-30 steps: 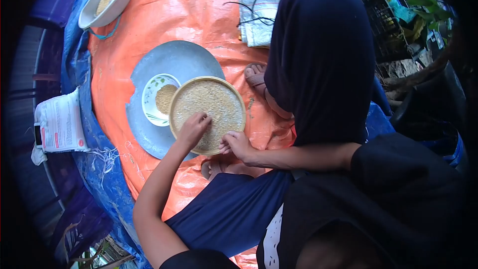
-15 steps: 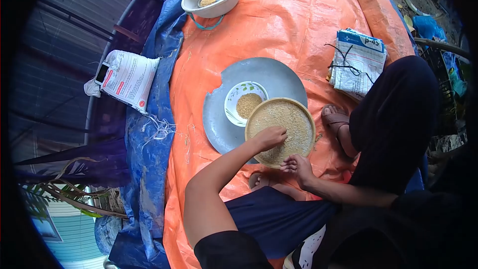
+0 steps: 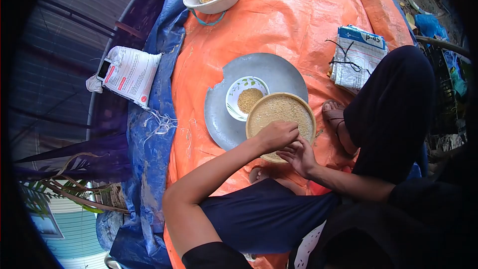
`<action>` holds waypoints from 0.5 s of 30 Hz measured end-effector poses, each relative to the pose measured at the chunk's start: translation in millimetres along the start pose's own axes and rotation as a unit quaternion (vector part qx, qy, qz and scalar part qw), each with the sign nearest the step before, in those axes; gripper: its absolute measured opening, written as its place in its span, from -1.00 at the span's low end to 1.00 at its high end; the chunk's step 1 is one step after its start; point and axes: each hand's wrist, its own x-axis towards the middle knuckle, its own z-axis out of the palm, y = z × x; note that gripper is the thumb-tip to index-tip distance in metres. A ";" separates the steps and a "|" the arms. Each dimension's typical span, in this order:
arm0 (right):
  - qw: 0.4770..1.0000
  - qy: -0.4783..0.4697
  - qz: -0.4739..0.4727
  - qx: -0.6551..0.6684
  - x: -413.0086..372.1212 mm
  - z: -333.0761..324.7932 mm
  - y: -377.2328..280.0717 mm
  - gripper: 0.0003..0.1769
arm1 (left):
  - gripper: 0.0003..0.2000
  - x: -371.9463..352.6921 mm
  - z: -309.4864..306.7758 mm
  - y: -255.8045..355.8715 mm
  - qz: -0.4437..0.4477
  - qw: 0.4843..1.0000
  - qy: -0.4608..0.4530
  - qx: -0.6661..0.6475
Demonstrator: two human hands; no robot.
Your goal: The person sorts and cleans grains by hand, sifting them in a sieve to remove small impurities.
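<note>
Over the near side of a round woven tray [image 3: 315, 119] spread with pale grain [image 3: 280, 108], my two hands meet. The fingers of my left hand [image 3: 279, 135] are pinched together; anything between them is too small to make out. My right hand [image 3: 300, 158] is turned partly palm up, its fingers loosely curled against the left fingertips, its contents hidden. Behind the tray, a white leaf-patterned bowl [image 3: 234, 87] holds a mound of browner grain [image 3: 250, 99]. Bowl and tray both rest on a grey metal disc [image 3: 219, 119] with a broken edge; the tray overhangs it.
An orange tarp [image 3: 279, 25] covers the ground, with a blue tarp [image 3: 144, 169] along its left. A grey-white basin [image 3: 214, 5] holding grain stands at the back. A printed white sack [image 3: 132, 74] lies left, folded sacks [image 3: 351, 69] right, beside my sandalled foot [image 3: 336, 117].
My left hand has lifted from the grain and moved right to meet my right hand, which has come slightly up. The view has shifted a little.
</note>
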 end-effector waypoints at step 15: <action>0.961 0.019 0.015 -0.275 9.8 -19.1 1.5 -0.70 | -0.38 -37.3 21.7 -77.2 0.042 0.973 -0.198 0.108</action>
